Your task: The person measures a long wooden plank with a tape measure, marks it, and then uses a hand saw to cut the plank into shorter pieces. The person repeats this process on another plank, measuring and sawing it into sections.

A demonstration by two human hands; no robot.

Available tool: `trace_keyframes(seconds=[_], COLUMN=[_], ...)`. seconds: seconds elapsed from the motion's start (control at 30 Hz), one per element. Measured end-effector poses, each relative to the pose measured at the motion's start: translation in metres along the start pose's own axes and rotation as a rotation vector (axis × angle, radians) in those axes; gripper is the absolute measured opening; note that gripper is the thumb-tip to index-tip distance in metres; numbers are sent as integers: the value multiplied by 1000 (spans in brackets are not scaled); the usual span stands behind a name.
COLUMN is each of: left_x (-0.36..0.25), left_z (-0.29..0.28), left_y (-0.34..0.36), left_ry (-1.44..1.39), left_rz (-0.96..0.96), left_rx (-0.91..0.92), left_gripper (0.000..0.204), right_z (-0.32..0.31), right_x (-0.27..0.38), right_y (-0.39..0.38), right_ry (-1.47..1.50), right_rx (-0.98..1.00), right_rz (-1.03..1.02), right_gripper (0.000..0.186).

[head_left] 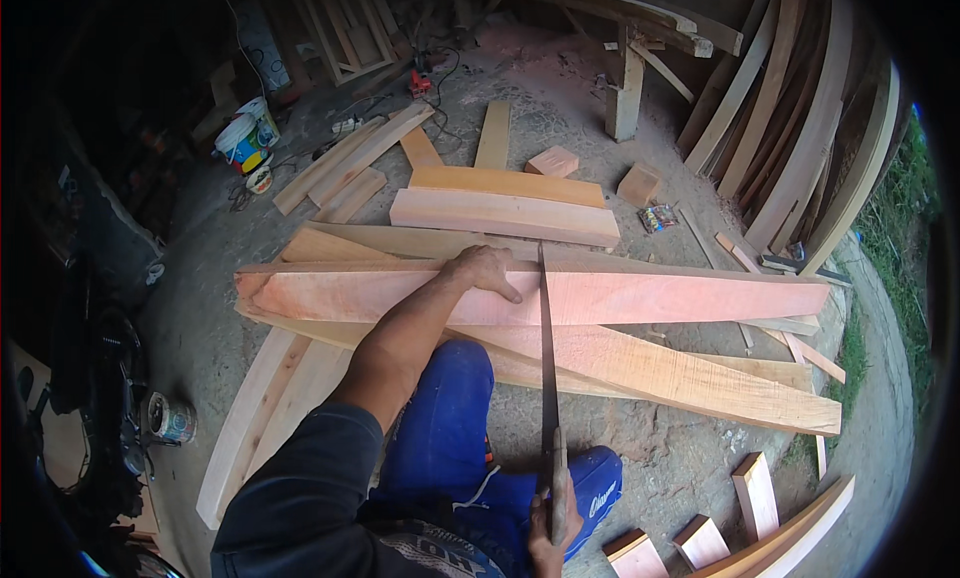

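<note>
A long pinkish wooden plank (pixel 680 294) lies crosswise in front of me on other boards. My left hand (pixel 488 271) grips it near the middle, the thumb on the near face and the fingers over its far edge. Just right of that thumb, the blade of a handsaw (pixel 548 378) crosses the plank, its narrow tip reaching past the far edge. My right hand (pixel 555 533), low in the view, is closed around the saw's handle. Under the plank rests a curved lighter board (pixel 720 378), slanting toward the right. My blue-trousered knee (pixel 450 388) is close to the plank's near side.
Cut boards (pixel 505 213) lie beyond the plank, with a wooden block (pixel 638 185) and a small packet (pixel 658 218) to their right. Tall planks (pixel 810 108) lean at the right. Paint buckets (pixel 240 143) stand at the far left. Short offcuts (pixel 755 496) lie near my right knee.
</note>
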State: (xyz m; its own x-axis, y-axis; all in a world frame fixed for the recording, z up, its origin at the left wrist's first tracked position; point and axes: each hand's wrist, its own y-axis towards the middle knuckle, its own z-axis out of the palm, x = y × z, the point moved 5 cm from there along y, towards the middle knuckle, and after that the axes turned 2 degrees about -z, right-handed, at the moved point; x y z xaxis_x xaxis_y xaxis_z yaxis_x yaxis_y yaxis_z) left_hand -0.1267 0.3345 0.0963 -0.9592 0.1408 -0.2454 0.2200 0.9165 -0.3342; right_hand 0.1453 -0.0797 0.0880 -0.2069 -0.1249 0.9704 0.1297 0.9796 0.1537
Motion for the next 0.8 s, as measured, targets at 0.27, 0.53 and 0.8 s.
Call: trace_keyframes(seconds=[0.27,0.53,0.8], left_x=[-74,2,-66], left_z=[-1,6,5], left_y=[-38,23,-26], left_ry=[27,-25,17], left_rz=[28,6,8], left_rx=[-171,-32,-157], left_gripper=[86,87,83], right_z=[59,-1,66], right_x=[11,-13,10], right_y=[244,-2,244], right_ry=[129,-33,186], right_rx=[-120,-15,-120], right_rz=[-123,42,-135], right_gripper=[42,60,47])
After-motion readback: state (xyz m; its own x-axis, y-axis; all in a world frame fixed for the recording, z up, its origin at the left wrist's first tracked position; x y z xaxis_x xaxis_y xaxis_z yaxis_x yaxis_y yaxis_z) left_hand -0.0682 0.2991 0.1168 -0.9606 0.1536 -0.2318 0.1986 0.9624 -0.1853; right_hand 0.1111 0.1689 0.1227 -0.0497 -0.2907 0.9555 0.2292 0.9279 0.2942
